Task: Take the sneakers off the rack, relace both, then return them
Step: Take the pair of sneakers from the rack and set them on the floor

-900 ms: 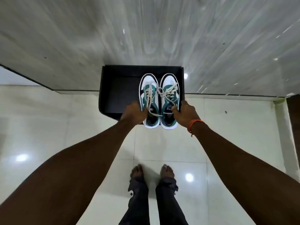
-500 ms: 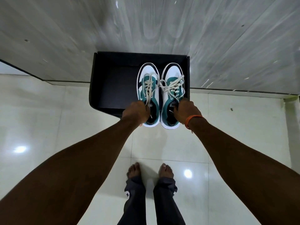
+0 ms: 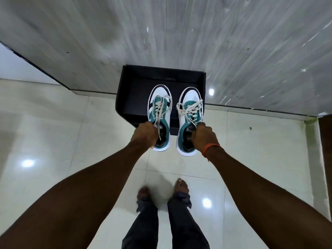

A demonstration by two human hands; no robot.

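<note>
Two white and teal sneakers with cream laces hang in the air in front of a low black rack that stands against the wall. My left hand grips the left sneaker at its heel collar. My right hand, with an orange band at the wrist, grips the right sneaker the same way. The heels stick out past the rack's front edge, over the floor. A loose lace end hangs down beside my left hand. The two shoes are a little apart.
The rack sits on a glossy cream tiled floor below a grey wood-grain wall. My bare feet and dark trouser legs are directly below the shoes. A dark door edge shows at far right.
Both hands have drawn the sneakers back from the rack toward me and spread them apart. My feet have shifted, the left one blurred.
</note>
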